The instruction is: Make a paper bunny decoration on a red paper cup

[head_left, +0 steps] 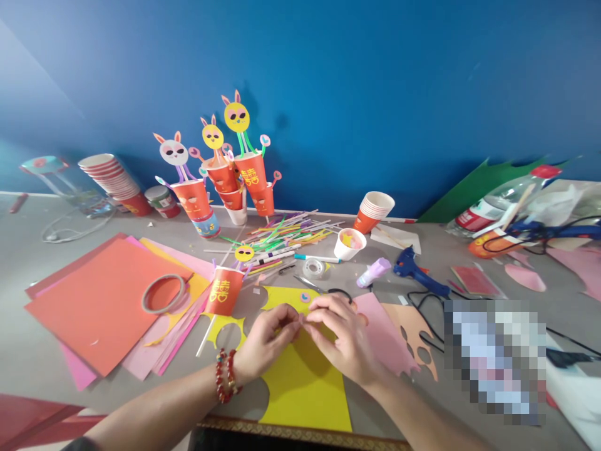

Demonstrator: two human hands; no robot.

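Note:
My left hand [270,338], with red bead bracelets at the wrist, and my right hand [342,341] meet fingertip to fingertip. Pinched between them is a small pinkish piece [302,319], too small and blurred to name. Below both hands lies a yellow sheet [307,398] with rounded cut-outs. Just beyond the fingers a small pink disc with a blue mark [305,297] rests on that sheet. To the left stands a red paper cup [224,291] with a yellow face [244,253] above it and a white stick below. Scissors [310,285] lie behind the hands, partly covered.
Coloured paper [107,300] and a tape roll [163,294] lie left. Decorated cups [192,197] stand near the blue wall, beside many sticks [291,232]. Rightward are a glue stick [374,272], a blue glue gun [420,272] with black cable, and a bottle [507,194].

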